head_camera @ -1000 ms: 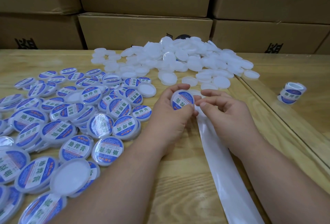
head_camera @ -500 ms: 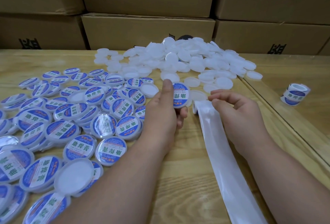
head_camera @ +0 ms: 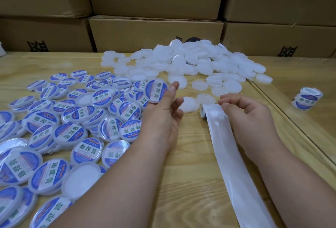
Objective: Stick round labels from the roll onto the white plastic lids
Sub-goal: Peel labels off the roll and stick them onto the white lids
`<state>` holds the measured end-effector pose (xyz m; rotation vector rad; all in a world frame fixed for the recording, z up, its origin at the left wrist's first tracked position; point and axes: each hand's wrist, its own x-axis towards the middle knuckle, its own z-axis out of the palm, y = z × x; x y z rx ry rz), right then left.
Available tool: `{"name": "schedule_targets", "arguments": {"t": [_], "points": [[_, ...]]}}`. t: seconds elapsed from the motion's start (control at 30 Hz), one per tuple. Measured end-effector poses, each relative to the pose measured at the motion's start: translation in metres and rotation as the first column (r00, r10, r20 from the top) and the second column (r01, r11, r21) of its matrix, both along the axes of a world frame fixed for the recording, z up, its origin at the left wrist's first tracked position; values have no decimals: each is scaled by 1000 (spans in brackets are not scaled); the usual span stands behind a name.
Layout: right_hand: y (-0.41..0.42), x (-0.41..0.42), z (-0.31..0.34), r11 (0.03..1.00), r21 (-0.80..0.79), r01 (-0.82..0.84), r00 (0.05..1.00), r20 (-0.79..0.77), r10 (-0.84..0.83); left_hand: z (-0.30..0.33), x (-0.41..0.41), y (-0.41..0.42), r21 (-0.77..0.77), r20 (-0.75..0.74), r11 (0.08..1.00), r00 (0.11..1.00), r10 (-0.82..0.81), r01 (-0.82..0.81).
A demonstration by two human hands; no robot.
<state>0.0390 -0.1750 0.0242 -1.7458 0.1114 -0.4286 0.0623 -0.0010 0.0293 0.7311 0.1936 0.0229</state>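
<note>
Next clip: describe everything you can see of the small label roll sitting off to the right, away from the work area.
The spare label roll is a short, stubby cylinder that looks like wound paper. Its white open end shows on top. The outer wrap carries blue round labels with a pale green band of print, too small to read. It looks fully wound, with no loose tail visible. It sits leaning slightly in this wide-angle view on the glossy wooden tabletop, right of the seam. Only the tabletop touches it.

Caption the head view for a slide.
Left hand with labelled lid beside finished pile; right hand by label roll.
</note>
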Motion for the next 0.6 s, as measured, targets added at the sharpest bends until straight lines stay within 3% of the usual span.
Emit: {"name": "schedule_targets", "arguments": {"t": [0.1,0.17,0.27,0.37,0.43,0.5,0.53,0.6], "points": [[0,2,-1,999,-21,31,999,15,-31,2,4,5,-66,-46,996,997,61,-64],[-1,3,-1,996,-45,72,997,1,-72,2,4,5,-15,-29,998,998,55,-55],[-4,4,-3,992,-56,114,993,-26,-116,-2,-1,-5,345,62,935,996,59,-76],[-6,5,-4,991,-57,121,992,-33,-123,-11,-8,-15,744,246,649,968,-44,-159],[-7,5,-4,991,-54,122,992,-37,-124,-16,-11,-18,922,271,332,945,-183,-200],[-7,4,-4,991,-55,122,991,-44,-124,-19,-12,-19,976,216,34,935,-282,-216],[-6,4,-3,991,-58,121,991,-47,-124,-19,-12,-18,979,174,-48,939,-298,-197],[-6,4,-3,991,-69,117,991,-56,-121,-19,-12,-18,983,102,-117,955,-279,-140]]}}
